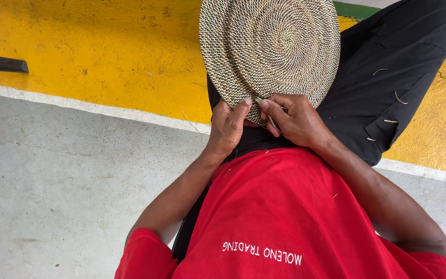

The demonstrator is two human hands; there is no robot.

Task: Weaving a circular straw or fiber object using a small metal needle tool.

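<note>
Here the round woven mat [270,49] rests on the lap, extending away from both hands. Left hand [228,126] is closed, pinching its near rim. Right hand [295,121] is curled shut around a thin pale strand [272,122] at that rim, just beside the left.

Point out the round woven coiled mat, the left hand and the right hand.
round woven coiled mat [272,44]: head view, on the coil centre.
left hand [228,126]: head view, on its back.
right hand [298,121]: head view, on its back.
</note>
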